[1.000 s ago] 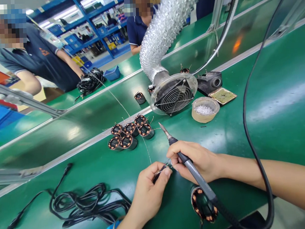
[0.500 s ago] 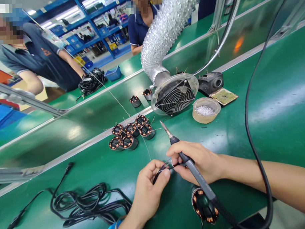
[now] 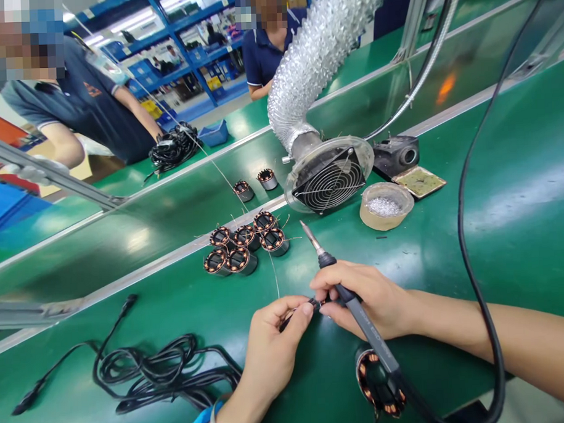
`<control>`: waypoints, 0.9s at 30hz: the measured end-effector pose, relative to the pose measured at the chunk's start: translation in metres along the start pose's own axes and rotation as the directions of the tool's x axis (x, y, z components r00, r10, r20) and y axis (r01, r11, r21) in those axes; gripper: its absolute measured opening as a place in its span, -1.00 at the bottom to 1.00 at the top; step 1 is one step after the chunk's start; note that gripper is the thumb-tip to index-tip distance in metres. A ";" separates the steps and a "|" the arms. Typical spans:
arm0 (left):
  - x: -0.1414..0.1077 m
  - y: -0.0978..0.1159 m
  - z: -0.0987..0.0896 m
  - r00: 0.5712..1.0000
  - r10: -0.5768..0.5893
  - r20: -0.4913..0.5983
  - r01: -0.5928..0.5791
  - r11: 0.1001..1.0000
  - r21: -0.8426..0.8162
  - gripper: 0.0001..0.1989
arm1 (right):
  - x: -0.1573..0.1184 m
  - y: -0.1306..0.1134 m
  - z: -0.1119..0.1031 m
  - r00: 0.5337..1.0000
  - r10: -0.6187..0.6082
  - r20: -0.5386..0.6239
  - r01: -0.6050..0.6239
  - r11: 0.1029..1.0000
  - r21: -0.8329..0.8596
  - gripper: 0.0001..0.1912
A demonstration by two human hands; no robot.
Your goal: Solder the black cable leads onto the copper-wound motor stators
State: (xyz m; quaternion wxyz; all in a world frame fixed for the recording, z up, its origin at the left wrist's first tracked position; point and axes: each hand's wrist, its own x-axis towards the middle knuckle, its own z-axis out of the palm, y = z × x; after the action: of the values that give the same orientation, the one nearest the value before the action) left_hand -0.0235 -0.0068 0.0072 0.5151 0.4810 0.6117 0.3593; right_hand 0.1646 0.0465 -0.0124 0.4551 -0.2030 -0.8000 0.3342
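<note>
A black cable (image 3: 177,383) lies looped at left; six copper-wound rings (image 3: 249,264) stand clustered beyond the hands; the left hand (image 3: 272,341) pinches a dark lead (image 3: 286,321) between thumb and forefinger, probably to steady its end; the right hand (image 3: 375,298) curls round a soldering iron (image 3: 373,336), tip angled up and away, seemingly so its fingertips can work at the lead's end; a single wound ring (image 3: 362,370) sits below that hand; the fan hood (image 3: 329,180) faces the work, likely to draw fumes; against the earlier frame, the fine wires spread between the fingertips are now mostly hidden, and two rings on the belt (image 3: 180,212) have shifted left.
</note>
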 end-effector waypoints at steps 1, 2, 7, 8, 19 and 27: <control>0.000 0.000 0.000 1.000 0.005 0.003 -0.005 1.000 0.008 -0.75 | 0.000 0.000 0.000 1.000 -0.002 0.000 0.002 1.000 0.003 -0.63; 0.000 -0.001 -0.001 1.000 0.009 0.004 -0.009 1.000 0.017 -0.76 | 0.000 0.000 0.000 1.000 -0.005 0.000 0.005 1.000 0.006 -0.62; -0.001 -0.001 0.000 0.999 0.014 0.041 -0.016 0.998 0.054 -0.75 | 0.000 0.000 -0.001 1.000 -0.004 0.009 0.004 1.000 0.011 -0.56; -0.001 0.000 0.001 0.998 0.009 0.056 -0.013 0.998 0.060 -0.75 | 0.000 0.000 -0.001 1.000 -0.003 0.012 0.003 1.000 0.002 -0.56; -0.008 -0.004 -0.001 0.987 0.090 0.134 -0.123 0.955 0.269 -0.69 | 0.003 -0.002 0.004 0.998 -0.057 0.036 0.059 0.996 -0.069 -0.59; -0.003 -0.001 -0.003 0.981 0.011 0.196 -0.048 0.982 0.182 -0.68 | 0.002 -0.002 0.004 0.999 -0.021 0.026 0.022 0.999 -0.032 -0.63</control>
State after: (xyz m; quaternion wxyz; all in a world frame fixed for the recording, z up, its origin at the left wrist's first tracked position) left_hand -0.0271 -0.0098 0.0078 0.5198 0.5686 0.5822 0.2598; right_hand 0.1606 0.0453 -0.0115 0.4450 -0.1973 -0.8132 0.3189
